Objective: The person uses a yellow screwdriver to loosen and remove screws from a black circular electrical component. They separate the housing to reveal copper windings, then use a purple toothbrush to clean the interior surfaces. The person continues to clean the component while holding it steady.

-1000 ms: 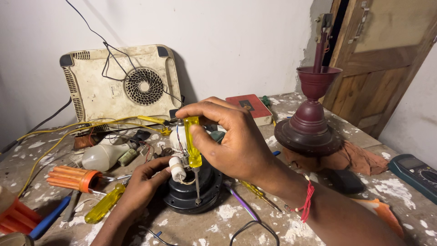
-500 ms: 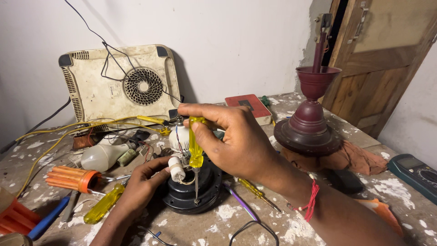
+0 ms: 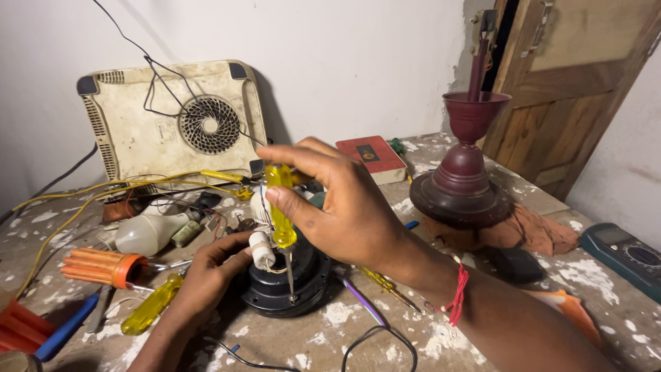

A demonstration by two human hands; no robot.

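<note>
Black plastic is the material of the round housing (image 3: pixel 286 286) that sits on the paint-spotted table (image 3: pixel 606 289) in front of us. Our left hand (image 3: pixel 206 275) lies against its left side, the fingers curled, and thumb and forefinger pinch a small white cylinder (image 3: pixel 261 249) at the housing's top edge. Our right hand (image 3: pixel 344 207) comes over from the right and pinches the yellow handle of a screwdriver (image 3: pixel 281 207) between thumb and fingers; the tool stands almost upright and its thin metal shaft goes down into the middle of the housing. This hand and its forearm, with a red thread (image 3: pixel 458 303) on the wrist, cover much of the table behind the housing.

Near us on the left we count three more tools: a second yellow screwdriver (image 3: pixel 151 313) lying flat, a blue-handled tool (image 3: pixel 65 334), and an orange ribbed handle (image 3: pixel 103 266). Two loose wires, one purple (image 3: pixel 361 303) and one black (image 3: pixel 382 337), lie just right of the housing, beside a thin third screwdriver (image 3: pixel 385 286).

Farther back lie one white bulb (image 3: pixel 148 233) and yellow cables (image 3: pixel 124 186). On the right stands one dark red fan mount (image 3: pixel 465 172) on a brown cloth (image 3: pixel 537 231), and one multimeter (image 3: pixel 623 251) lies at the edge. At the wall lean one cream induction cooker (image 3: pixel 172 120), bottom side to us, and one red flat box (image 3: pixel 372 157). A wooden door (image 3: pixel 578 89) closes the far right corner.
</note>
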